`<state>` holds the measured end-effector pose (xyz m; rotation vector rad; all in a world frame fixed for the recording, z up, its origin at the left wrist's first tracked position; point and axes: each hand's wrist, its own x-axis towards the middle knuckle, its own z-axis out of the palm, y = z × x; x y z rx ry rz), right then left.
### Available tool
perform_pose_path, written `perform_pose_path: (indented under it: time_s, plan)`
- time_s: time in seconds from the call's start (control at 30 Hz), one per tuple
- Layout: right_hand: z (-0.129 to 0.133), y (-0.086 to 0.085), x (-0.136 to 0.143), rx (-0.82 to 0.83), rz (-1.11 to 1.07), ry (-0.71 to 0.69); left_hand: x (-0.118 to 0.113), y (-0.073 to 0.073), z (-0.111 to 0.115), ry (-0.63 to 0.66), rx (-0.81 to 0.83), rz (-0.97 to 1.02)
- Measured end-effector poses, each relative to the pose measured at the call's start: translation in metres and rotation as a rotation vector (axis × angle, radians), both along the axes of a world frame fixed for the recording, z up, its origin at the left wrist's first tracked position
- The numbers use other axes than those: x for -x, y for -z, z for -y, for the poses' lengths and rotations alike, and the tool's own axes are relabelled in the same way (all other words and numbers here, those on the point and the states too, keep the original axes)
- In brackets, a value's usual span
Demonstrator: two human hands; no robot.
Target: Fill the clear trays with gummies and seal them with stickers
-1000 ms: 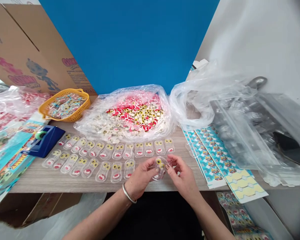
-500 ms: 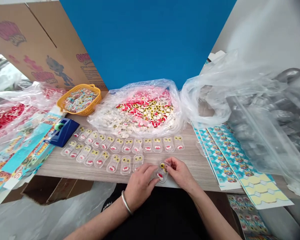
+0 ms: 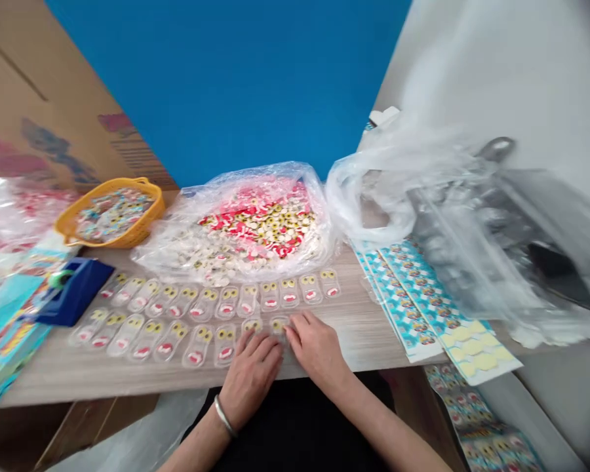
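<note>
Clear blister shells with yellow eye pieces and a red-and-white mouth piece lie in two rows on the wood-look table (image 3: pixel 373 334). At the right end of the front row, my right hand (image 3: pixel 318 344) touches the edge of a shell (image 3: pixel 278 324), its fingers bent together. My left hand (image 3: pixel 254 367) lies palm down over the lower part of that shell and its neighbour (image 3: pixel 251 324), fingers spread a little. The mouths of both shells are hidden. Behind the rows, an open plastic bag (image 3: pixel 174 246) holds loose yellow, red and white pieces.
An orange basket (image 3: pixel 142 226) of small packs and a blue tape dispenser (image 3: pixel 78 295) stand left, near a cardboard box (image 3: pixel 69 85). To the right are printed card sheets (image 3: pixel 408 295) and a large plastic bag (image 3: pixel 452 262) with clear shells.
The shell held between both hands now lies on the table at the front row's right end. Both hands have moved onto it, and the whole view has shifted.
</note>
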<state>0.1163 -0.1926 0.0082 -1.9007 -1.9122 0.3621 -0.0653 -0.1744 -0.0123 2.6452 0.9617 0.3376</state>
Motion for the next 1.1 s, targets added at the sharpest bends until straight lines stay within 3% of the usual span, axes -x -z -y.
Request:
perform_pose_path:
  time_s: [0.1,0.27,0.4,0.5,0.57,0.7,0.77,0.83,0.93,1.03,1.1]
  plan:
    - [0.013,-0.004,-0.038,-0.003,0.013,0.123,0.0,0.004,-0.003,-0.057,-0.099,0.035]
    - [0.021,0.004,-0.124,-0.093,0.263,0.432,-0.004,0.003,-0.008,-0.029,-0.236,0.03]
    - [0.016,0.014,-0.155,-0.053,0.298,0.484,-0.008,-0.005,-0.008,-0.027,-0.23,0.068]
    - [0.015,0.017,-0.149,-0.125,0.07,0.493,-0.017,-0.013,-0.008,-0.062,-0.111,0.179]
    - [0.016,0.016,-0.138,-0.159,-0.301,0.521,-0.029,-0.02,-0.008,-0.113,0.075,0.284]
    - [0.021,0.006,-0.112,-0.083,-1.187,0.537,-0.069,-0.037,-0.016,-0.294,0.641,0.474]
    - [0.024,-0.001,-0.099,-0.032,-1.415,0.524,-0.091,-0.045,-0.021,-0.375,0.956,0.62]
    - [0.028,-0.006,-0.088,-0.006,-1.428,0.489,-0.109,-0.052,-0.025,-0.451,1.171,0.77]
    - [0.034,-0.01,-0.071,-0.043,-1.103,0.372,-0.124,-0.057,-0.027,-0.523,1.323,0.919]
    - [0.035,-0.011,-0.055,-0.144,-0.728,0.181,-0.124,-0.054,-0.025,-0.528,1.413,0.974]
    - [0.032,-0.013,-0.046,-0.196,-0.601,0.095,-0.117,-0.049,-0.026,-0.531,1.433,0.987]
